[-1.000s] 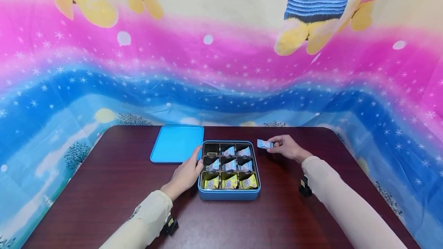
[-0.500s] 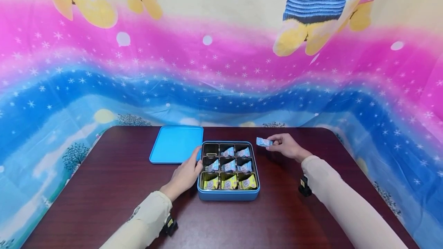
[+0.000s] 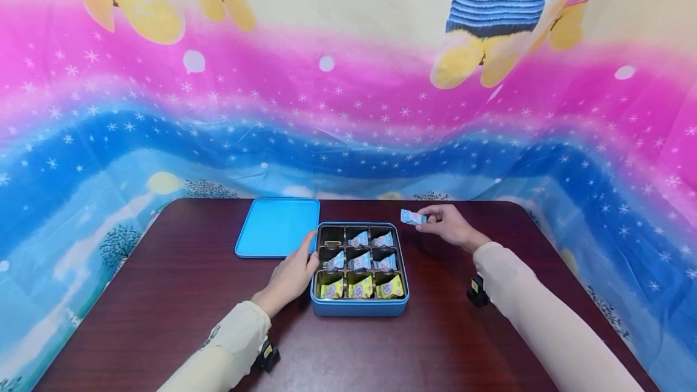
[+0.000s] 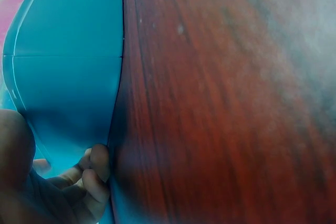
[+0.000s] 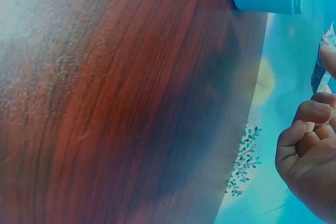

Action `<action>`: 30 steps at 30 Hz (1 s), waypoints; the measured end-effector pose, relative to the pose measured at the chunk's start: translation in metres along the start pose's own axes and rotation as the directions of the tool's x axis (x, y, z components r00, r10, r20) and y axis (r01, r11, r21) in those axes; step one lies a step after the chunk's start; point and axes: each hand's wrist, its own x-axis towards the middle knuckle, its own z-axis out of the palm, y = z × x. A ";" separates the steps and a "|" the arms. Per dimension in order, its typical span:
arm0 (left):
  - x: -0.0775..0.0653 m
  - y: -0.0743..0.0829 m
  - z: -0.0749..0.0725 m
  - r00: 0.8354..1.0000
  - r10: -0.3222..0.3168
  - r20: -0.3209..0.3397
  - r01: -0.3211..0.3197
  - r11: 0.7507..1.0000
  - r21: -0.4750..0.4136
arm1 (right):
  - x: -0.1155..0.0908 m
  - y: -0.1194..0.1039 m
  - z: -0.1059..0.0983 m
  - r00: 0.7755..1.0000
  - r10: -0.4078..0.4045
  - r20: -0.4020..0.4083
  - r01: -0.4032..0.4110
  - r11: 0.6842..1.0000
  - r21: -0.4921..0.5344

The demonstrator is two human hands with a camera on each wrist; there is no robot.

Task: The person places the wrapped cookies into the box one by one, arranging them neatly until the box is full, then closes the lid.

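A blue square tin box (image 3: 359,307) sits on the table, its dark tray split into compartments. Blue-wrapped candies (image 3: 359,260) lie in the back and middle rows, yellow-wrapped candies (image 3: 360,287) in the front row. The back-left compartment shows its bare dark floor. My left hand (image 3: 291,274) rests against the tin's left side; in the left wrist view its fingers (image 4: 97,179) touch the blue wall, with the thumb near the rim. Right of the tin's back corner, my right hand (image 3: 448,225) pinches a blue-wrapped candy (image 3: 412,217) between thumb and fingers, above the table.
A light-blue lid (image 3: 279,227) lies flat behind and left of the tin, almost touching it. The dark red wooden table (image 3: 348,356) ends at a printed cloth backdrop (image 3: 348,114). Both wrists carry small black devices (image 3: 477,291).
My right hand has lifted slightly and moved a little to the left and away from me, with the candy in its fingers. The left hand and the tin have stayed in place.
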 end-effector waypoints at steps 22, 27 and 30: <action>0.001 0.000 0.000 1.000 -0.001 0.011 0.001 1.000 -0.006 | 0.003 -0.022 0.013 0.995 -0.073 0.060 0.074 0.997 -0.010; 0.002 0.000 0.001 1.000 -0.002 0.008 0.002 1.000 0.000 | 0.004 -0.027 0.018 0.994 -0.079 0.077 0.081 0.997 -0.017; 0.003 0.000 0.001 1.000 -0.004 0.008 0.004 1.000 0.000 | 0.005 -0.029 0.021 0.992 -0.090 0.087 0.092 0.996 -0.020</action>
